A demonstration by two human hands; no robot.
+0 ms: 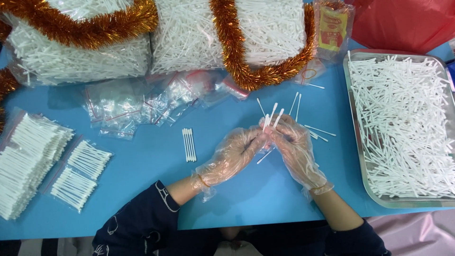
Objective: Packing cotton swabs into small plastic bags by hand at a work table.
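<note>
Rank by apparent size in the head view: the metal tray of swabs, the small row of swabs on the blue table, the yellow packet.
1. Metal tray, clearly largest.
2. Yellow packet.
3. Small row of swabs, smallest, though the packet lies farther away.

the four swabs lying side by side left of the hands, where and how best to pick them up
Probably pinch the swabs across their bare middles, coming straight down from above. They lie flat on the blue table, parallel and touching, tips pointing away and toward the person, so fingers closing from left and right at mid-length should gather all together. The left hand is nearest.
</note>
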